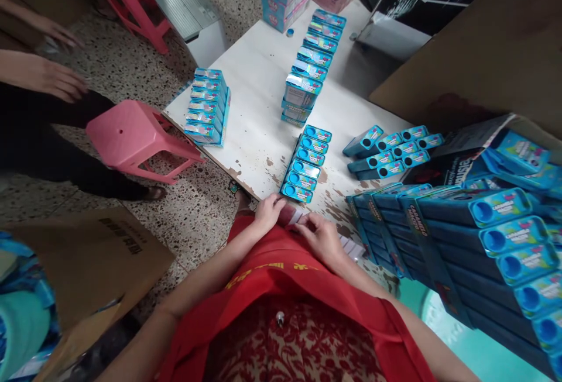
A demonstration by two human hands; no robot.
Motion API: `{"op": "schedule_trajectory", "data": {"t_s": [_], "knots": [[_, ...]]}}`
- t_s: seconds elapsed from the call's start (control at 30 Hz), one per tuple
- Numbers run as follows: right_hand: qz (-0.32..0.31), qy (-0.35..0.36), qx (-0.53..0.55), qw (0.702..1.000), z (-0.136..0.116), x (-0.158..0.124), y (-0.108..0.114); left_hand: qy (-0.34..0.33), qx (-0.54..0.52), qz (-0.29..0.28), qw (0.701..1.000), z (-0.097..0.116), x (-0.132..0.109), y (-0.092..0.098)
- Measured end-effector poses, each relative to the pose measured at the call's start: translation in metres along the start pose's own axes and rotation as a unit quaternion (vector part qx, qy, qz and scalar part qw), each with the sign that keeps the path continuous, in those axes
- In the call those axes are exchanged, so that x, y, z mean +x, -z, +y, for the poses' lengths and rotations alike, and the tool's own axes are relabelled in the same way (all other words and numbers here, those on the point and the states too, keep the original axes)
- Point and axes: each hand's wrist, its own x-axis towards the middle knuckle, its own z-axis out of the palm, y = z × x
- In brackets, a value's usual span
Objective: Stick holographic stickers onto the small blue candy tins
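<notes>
Both of my hands are low at the table's near edge, in front of a red apron. My left hand (268,213) has its fingers closed on one end of a strip of pale labels (295,217). At the strip's other side, my right hand (321,234) pinches it between thumb and fingers. The strip's tail (351,248) runs on to the right beneath my right wrist. Just beyond my left hand stands a row of blue boxes (307,162) with round holes in their tops.
Another blue row (311,57) stands farther back on the white table (252,69), with a blue tray (206,107) at left. Blue boxes are stacked (443,241) at right. A pink stool (127,130) and another person's hand (52,78) are at left.
</notes>
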Motion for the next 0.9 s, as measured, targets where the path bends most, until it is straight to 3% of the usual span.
{"op": "schedule_trajectory", "data": {"t_s": [0.07, 0.13, 0.2, 0.27, 0.5, 0.7, 0.9], "knots": [[0.026, -0.046, 0.099, 0.994, -0.012, -0.002, 0.007, -0.064, -0.039, 0.003, 0.997, 0.009, -0.016, 0.014], [0.036, -0.082, 0.191, 0.977, -0.024, -0.001, 0.013, -0.091, -0.107, -0.065, 0.988, 0.018, -0.030, 0.024], [0.039, -0.108, 0.256, 0.960, -0.030, 0.003, 0.014, -0.063, -0.156, -0.143, 0.975, 0.026, -0.038, 0.029], [0.061, -0.120, 0.281, 0.950, -0.031, 0.009, 0.011, -0.025, -0.170, -0.161, 0.972, 0.030, -0.037, 0.031], [0.233, -0.101, 0.140, 0.957, -0.019, 0.037, -0.010, -0.061, -0.084, -0.168, 0.980, 0.042, -0.003, 0.050], [0.282, -0.117, 0.121, 0.945, -0.012, 0.050, -0.021, -0.073, -0.020, -0.195, 0.978, 0.056, 0.023, 0.065], [0.301, -0.109, 0.097, 0.942, -0.003, 0.057, -0.029, -0.115, -0.011, -0.180, 0.977, 0.043, 0.043, 0.058]]}}
